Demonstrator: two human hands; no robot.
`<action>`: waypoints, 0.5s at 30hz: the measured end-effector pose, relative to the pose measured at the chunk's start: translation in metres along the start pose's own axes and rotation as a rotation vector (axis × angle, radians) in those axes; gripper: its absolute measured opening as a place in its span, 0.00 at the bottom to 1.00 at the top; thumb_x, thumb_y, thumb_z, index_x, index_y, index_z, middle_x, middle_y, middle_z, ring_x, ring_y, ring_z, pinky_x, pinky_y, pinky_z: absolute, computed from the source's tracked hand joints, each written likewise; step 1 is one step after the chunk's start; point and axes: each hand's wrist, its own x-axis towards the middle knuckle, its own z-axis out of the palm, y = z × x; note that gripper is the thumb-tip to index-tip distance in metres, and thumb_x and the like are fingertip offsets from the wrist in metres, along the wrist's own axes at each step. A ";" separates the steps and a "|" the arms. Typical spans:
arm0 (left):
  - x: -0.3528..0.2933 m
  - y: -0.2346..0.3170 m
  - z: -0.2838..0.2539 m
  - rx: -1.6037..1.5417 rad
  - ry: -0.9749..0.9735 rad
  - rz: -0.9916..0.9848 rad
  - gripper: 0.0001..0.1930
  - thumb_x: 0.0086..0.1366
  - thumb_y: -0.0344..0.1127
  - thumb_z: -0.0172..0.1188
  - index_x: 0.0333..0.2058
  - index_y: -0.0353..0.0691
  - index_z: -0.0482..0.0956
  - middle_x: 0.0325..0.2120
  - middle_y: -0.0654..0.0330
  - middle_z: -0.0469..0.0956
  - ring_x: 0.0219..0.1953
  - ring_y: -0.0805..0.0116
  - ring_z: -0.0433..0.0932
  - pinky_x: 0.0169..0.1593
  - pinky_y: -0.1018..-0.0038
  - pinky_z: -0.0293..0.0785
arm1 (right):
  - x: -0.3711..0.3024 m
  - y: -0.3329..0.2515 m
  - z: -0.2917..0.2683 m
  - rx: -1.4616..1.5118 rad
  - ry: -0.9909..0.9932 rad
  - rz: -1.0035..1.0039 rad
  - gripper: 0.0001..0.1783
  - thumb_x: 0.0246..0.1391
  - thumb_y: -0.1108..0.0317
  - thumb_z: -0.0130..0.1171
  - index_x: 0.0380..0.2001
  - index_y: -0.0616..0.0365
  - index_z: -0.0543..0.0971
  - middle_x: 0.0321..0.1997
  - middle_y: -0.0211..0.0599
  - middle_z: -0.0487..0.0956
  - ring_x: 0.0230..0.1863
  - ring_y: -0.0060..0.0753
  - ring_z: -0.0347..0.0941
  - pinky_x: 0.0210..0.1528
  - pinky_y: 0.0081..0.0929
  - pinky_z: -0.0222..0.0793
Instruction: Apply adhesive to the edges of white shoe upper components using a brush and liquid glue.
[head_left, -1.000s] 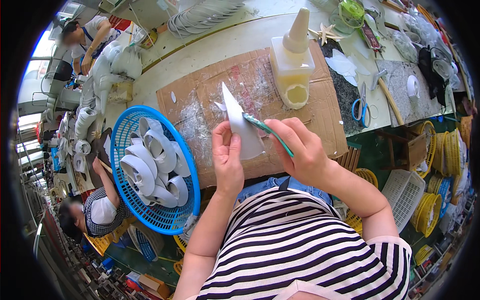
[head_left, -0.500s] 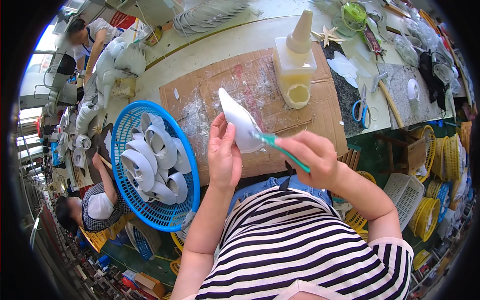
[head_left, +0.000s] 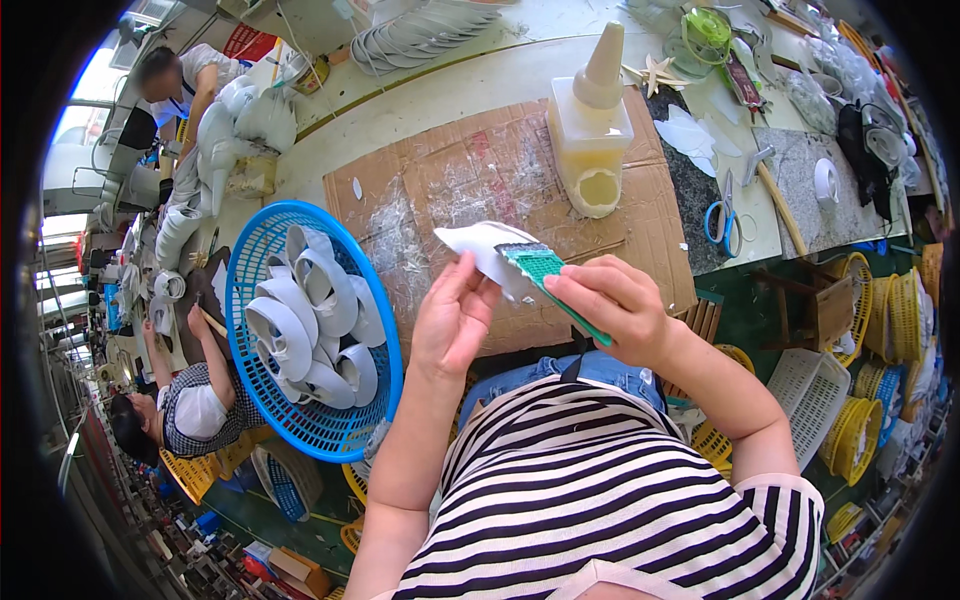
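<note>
A white, curved, pointed shoe piece [head_left: 466, 241] is held in the fingers of my left hand [head_left: 452, 322], above the cardboard. My right hand [head_left: 622, 308] is closed round the handle of a green brush [head_left: 540, 265]. The brush's dark bristles touch or lie right over the white piece and hide part of it. Beyond my hands stands a squeeze bottle [head_left: 592, 125] with a cone nozzle and yellowish liquid, upright on the stained cardboard sheet [head_left: 385, 165].
To the left, a blue basket [head_left: 398, 350] holds several white curled shoe pieces [head_left: 283, 335]. Blue-handled scissors [head_left: 714, 222], a hammer [head_left: 780, 208] and a white tape roll [head_left: 826, 183] lie at the right. Two co-workers [head_left: 205, 400] are on the left side.
The white piece has tilted down, its tip now pointing left. The green brush has turned, showing its broad side, and moved up and left over the piece.
</note>
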 end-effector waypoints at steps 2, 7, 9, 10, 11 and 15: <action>-0.002 -0.004 0.007 0.054 -0.019 -0.040 0.14 0.69 0.35 0.45 0.52 0.40 0.63 0.48 0.55 0.71 0.51 0.62 0.71 0.57 0.62 0.66 | -0.004 0.006 0.006 0.022 0.013 0.050 0.21 0.37 0.79 0.61 0.41 0.66 0.77 0.38 0.44 0.74 0.31 0.42 0.74 0.33 0.31 0.73; 0.000 -0.002 0.008 0.007 -0.030 -0.018 0.14 0.71 0.37 0.39 0.53 0.42 0.61 0.51 0.53 0.69 0.54 0.56 0.69 0.57 0.56 0.67 | -0.012 0.004 0.018 0.007 0.125 0.056 0.21 0.37 0.80 0.61 0.41 0.66 0.78 0.36 0.44 0.75 0.31 0.42 0.75 0.32 0.31 0.72; 0.004 -0.002 -0.003 -0.047 -0.056 -0.010 0.14 0.71 0.37 0.38 0.52 0.41 0.61 0.51 0.52 0.69 0.54 0.56 0.69 0.57 0.56 0.67 | -0.015 -0.007 0.018 0.077 0.139 0.015 0.21 0.37 0.79 0.60 0.40 0.68 0.77 0.33 0.44 0.75 0.29 0.39 0.74 0.31 0.30 0.72; 0.005 -0.002 -0.006 -0.080 -0.067 -0.011 0.14 0.71 0.36 0.38 0.52 0.41 0.61 0.51 0.52 0.69 0.54 0.56 0.69 0.56 0.56 0.67 | -0.018 -0.010 0.021 0.119 0.139 0.049 0.20 0.38 0.80 0.59 0.41 0.67 0.77 0.32 0.43 0.75 0.30 0.39 0.74 0.31 0.30 0.73; 0.005 -0.002 -0.007 -0.113 -0.078 -0.012 0.14 0.71 0.36 0.37 0.52 0.41 0.61 0.52 0.52 0.69 0.54 0.56 0.69 0.56 0.56 0.67 | -0.019 -0.008 0.020 0.094 0.183 0.103 0.20 0.38 0.80 0.59 0.41 0.67 0.77 0.32 0.43 0.75 0.30 0.40 0.74 0.31 0.30 0.73; 0.000 -0.006 0.009 -0.158 -0.053 -0.035 0.14 0.71 0.36 0.37 0.52 0.40 0.62 0.51 0.52 0.70 0.54 0.56 0.70 0.57 0.56 0.68 | -0.014 0.000 0.011 0.003 0.306 0.265 0.21 0.37 0.82 0.59 0.41 0.66 0.77 0.34 0.44 0.75 0.30 0.41 0.74 0.31 0.31 0.73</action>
